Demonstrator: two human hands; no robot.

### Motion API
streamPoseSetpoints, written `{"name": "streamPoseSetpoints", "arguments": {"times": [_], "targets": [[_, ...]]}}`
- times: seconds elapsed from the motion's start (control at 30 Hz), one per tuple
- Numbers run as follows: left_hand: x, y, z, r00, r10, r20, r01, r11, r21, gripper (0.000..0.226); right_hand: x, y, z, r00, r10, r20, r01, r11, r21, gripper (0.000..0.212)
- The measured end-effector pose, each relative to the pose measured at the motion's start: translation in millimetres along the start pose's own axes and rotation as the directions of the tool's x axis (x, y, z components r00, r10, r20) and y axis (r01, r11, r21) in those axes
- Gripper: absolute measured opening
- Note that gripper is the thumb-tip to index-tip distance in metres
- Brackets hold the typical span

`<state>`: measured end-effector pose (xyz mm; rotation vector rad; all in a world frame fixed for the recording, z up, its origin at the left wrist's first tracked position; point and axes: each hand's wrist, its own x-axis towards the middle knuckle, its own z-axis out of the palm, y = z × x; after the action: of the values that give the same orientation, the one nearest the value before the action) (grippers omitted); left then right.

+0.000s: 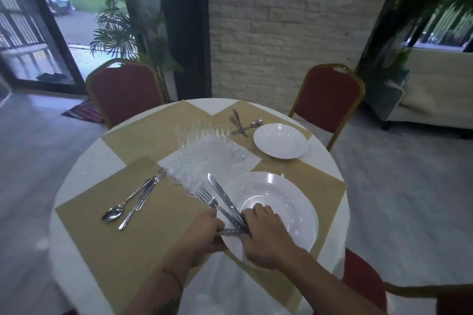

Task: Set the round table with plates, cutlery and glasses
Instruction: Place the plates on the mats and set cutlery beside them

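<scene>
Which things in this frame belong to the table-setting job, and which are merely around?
Job: held cutlery gripped by left hand and right hand, near plate, far plate, glasses, left cutlery set, far cutlery set, placemats.
Bystanders: red chairs, potted plants, striped rug.

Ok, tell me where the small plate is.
In the head view, the small plate sits far right on the table, on a tan mat, just right of a cutlery pile.
</scene>
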<state>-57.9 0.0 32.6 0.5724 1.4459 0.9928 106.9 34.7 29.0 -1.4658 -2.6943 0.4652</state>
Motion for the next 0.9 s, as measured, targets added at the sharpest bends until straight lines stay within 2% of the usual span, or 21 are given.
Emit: {"name": "streamPoseSetpoints", "arguments": {"times": [0.03, 0.1, 0.2, 0.37, 0.47, 0.57, 0.67, 0.77, 0.83, 0.9], "targets": [[-4.8, -3.1, 2.9, 1.000, 0.001, -0.031, -0.003, 0.997, -0.071, 0.006, 1.1, -0.2, 0.9, 1.000, -0.014, -0.005, 0.014, 1.000, -0.023, 0.025], [-6.1, -8.8, 9.3, 0.992, -0.081, -0.093, 0.070, 0.990, -0.118, 0.020, 3.1, 1.7, 3.7, 0.997, -0.070, -0.024, 0.068, 0.995, -0.077, 0.021], [-14.5, -9.3, 8.3, 0.994, -0.065, -0.084, 0.056, 0.993, -0.107, 0.032, 3.1, 5.5, 5.9, 0.981, -0.193, -0.026, 0.186, 0.970, -0.159, 0.023], [-24.8, -13.9, 7.0, 0.981, -0.084, -0.174, 0.048, 0.979, -0.201, 0.033, 4.3, 7.8, -2.0, 0.930, -0.366, 0.036, 0.361, 0.893, -0.270, 0.027], [-28.7, -13.5, 2.4, 0.973, -0.075, -0.218, 0.019, 0.969, -0.245, 0.031, 6.1, 10.0, -15.6, 0.931, -0.363, 0.047, 0.362, 0.893, -0.268, 0.029], [-36.9, -13.7, -4.6, 0.963, -0.052, -0.263, -0.015, 0.969, -0.246, 0.033, 7.6, 8.7, -29.2, 0.938, -0.343, 0.052, 0.347, 0.923, -0.167, 0.029], [-43.9, -11.5, -18.5, 0.941, -0.069, -0.331, -0.028, 0.960, -0.279, 0.025, 21.9, 2.9, -35.4, 0.914, -0.406, -0.014, 0.402, 0.909, -0.112, 0.025], [-47.9, -4.9, -41.5, 0.900, -0.071, -0.431, -0.064, 0.955, -0.290, 0.025, 39.7, -17.0, -46.3, 0.929, -0.368, -0.034, 0.369, 0.916, 0.160, 0.013], [-51.1, -0.3, -61.9, 0.846, -0.092, -0.526, -0.075, 0.955, -0.288, 0.020, 47.6, -39.4, -59.3, 0.937, -0.348, -0.028, 0.326, 0.845, 0.423, 0.008], [-54.4, 4.6, -81.7, 0.800, -0.084, -0.594, -0.112, 0.952, -0.285, 0.020, 55.3, -61.3, -72.8, 0.951, -0.311, 0.000, 0.248, 0.758, 0.603, 0.012]]}}
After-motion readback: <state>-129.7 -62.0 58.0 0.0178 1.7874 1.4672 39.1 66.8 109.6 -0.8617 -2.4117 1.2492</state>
